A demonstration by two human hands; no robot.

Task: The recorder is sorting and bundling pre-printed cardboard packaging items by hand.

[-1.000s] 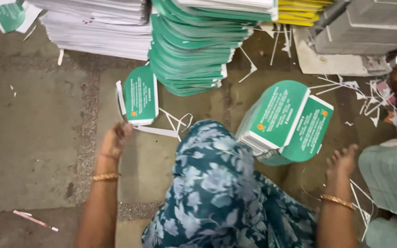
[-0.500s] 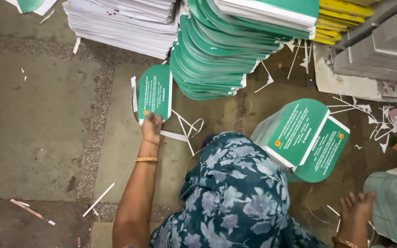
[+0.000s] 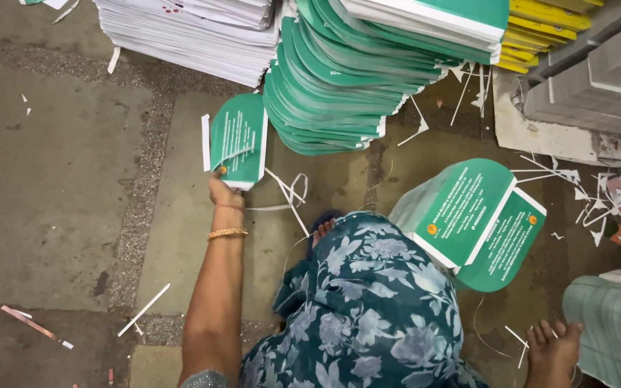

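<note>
A: What is the left hand [image 3: 222, 190] doing?

B: It is reaching forward at the end of a stretched arm, with a gold bangle [image 3: 227, 233] sitting on the wrist. The fingers are closing on the near bottom corner of a small stack of green fan-shaped cards [image 3: 238, 140], which is lying on the concrete floor [image 3: 59, 194] just ahead of the hand.

A: Is it pinching or flat?

B: It is pinching, as far as I am seeing it; the fingertips are curling around the card edge, though the thumb is hiding behind the hand.

A: What is lying around that hand?

B: Beyond and to its right, a tall leaning pile of green cards [image 3: 332, 93] is rising, and beyond that pile to the left a stack of white sheets [image 3: 188, 32] is sitting. White paper strips [image 3: 289, 194] are trailing just right of the hand.

A: And the right hand [image 3: 551, 352]?

B: It is resting low on the floor, fingers spreading apart, gripping nothing. Ahead of it and to its left another bundle of green cards [image 3: 468, 215] is tilting. Just to its right a pale green bundle [image 3: 612, 327] is lying. Between the two arms the person's blue floral garment [image 3: 368, 309] is covering the knee.
</note>
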